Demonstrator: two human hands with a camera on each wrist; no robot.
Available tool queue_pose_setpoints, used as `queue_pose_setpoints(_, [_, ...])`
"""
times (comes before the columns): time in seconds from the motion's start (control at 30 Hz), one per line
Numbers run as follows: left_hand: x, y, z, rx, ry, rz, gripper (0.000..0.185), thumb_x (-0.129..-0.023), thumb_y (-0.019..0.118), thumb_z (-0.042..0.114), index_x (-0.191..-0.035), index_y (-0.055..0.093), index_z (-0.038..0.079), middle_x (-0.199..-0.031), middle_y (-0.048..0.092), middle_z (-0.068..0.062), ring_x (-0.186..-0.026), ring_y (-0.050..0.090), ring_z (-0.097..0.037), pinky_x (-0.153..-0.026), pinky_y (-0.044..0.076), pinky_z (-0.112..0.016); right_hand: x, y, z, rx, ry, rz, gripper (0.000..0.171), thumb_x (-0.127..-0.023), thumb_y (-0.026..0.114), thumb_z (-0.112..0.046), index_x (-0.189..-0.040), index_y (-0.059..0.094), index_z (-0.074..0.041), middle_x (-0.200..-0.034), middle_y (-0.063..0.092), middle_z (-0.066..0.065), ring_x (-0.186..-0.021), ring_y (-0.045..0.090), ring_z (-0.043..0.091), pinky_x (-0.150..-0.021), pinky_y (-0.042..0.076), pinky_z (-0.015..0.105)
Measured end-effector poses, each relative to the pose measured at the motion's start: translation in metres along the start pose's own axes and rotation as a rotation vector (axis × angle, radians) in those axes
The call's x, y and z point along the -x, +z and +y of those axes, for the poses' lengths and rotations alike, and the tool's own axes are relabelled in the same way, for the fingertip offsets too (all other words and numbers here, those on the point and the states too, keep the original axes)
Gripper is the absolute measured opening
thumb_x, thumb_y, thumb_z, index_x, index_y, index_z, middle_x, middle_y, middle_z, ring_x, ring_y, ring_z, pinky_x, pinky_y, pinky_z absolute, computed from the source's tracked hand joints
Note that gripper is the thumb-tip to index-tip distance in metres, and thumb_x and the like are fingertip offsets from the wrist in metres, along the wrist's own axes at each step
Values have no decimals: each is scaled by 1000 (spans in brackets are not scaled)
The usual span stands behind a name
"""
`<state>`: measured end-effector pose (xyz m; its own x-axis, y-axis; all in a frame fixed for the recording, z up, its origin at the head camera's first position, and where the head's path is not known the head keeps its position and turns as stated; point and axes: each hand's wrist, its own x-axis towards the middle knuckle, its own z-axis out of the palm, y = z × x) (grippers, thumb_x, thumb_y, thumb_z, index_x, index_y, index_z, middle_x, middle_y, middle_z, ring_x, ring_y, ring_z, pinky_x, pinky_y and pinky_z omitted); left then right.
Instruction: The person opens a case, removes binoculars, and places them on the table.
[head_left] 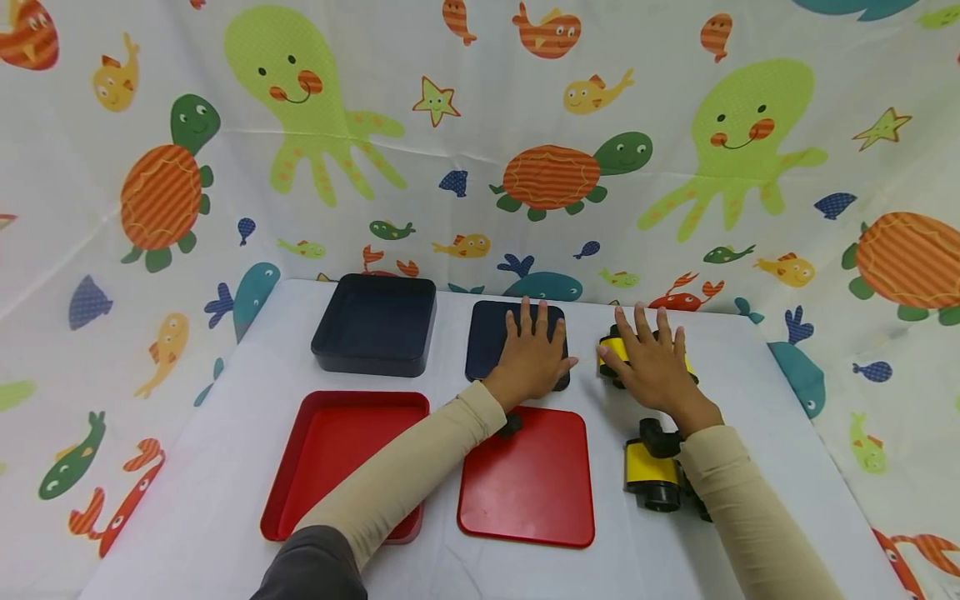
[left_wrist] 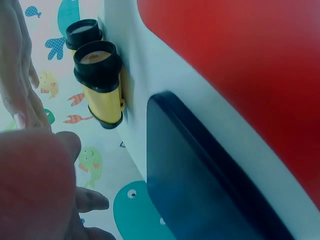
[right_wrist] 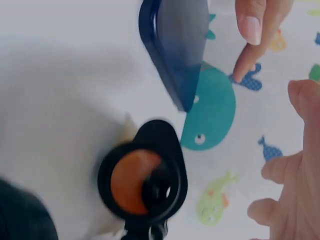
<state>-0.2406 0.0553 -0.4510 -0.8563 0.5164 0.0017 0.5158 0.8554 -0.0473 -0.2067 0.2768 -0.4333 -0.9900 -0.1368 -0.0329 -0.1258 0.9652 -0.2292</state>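
My left hand (head_left: 528, 354) lies flat with straight fingers on a dark navy lid (head_left: 487, 342) at the back middle of the white table. My right hand (head_left: 652, 367) is spread with straight fingers over a yellow and black toy (head_left: 607, 342) just right of that lid, hiding most of it. The left wrist view shows the navy lid (left_wrist: 200, 185), the yellow toy (left_wrist: 100, 85) and the red lid (left_wrist: 250, 65). In the right wrist view a black and orange part of a toy (right_wrist: 142, 182) sits below the navy lid's edge (right_wrist: 175, 45).
A navy box (head_left: 375, 333) stands at the back left, with a red box (head_left: 345, 458) in front of it. A red lid (head_left: 528, 483) lies in front of the navy lid. A second yellow and black toy (head_left: 652, 475) sits by my right forearm. A sea-animal printed cloth (head_left: 480, 125) walls the table.
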Motion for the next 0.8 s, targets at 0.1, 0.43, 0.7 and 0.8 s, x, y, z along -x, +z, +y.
queue_pose_setpoints(0.1, [6,-4,-7,3,-18,4,75,-110,34,64,-169,31,16,-176,19,-23,-162,10,-55,-128,23,-70,0,3,-9,28,-8,27,86,-108,33,-67,-172,12,-14,-177,5,27,-160,-7,61,-121,-4,83])
queue_pose_setpoints(0.43, [23,-12,-25,-2,-42,21,76,-110,38,63,-169,31,15,-175,19,-26,-159,14,-61,-120,30,-76,1,10,-41,81,-25,111,88,-106,36,-70,-171,17,-15,-176,14,28,-158,-3,66,-117,1,89])
queue_pose_setpoints(0.7, [35,-22,-39,29,-69,25,77,-110,38,61,-168,30,12,-176,18,-25,-161,11,-58,-122,24,-77,5,8,-68,128,-64,181,81,-108,39,-62,-171,21,-14,-176,17,22,-161,3,59,-123,0,83])
queue_pose_setpoints(0.8, [40,-26,-43,40,-71,29,76,-111,37,61,-169,29,12,-176,18,-25,-162,8,-57,-123,21,-77,7,7,-78,130,-64,198,80,-108,40,-62,-171,21,-16,-176,18,21,-162,2,57,-124,-2,80])
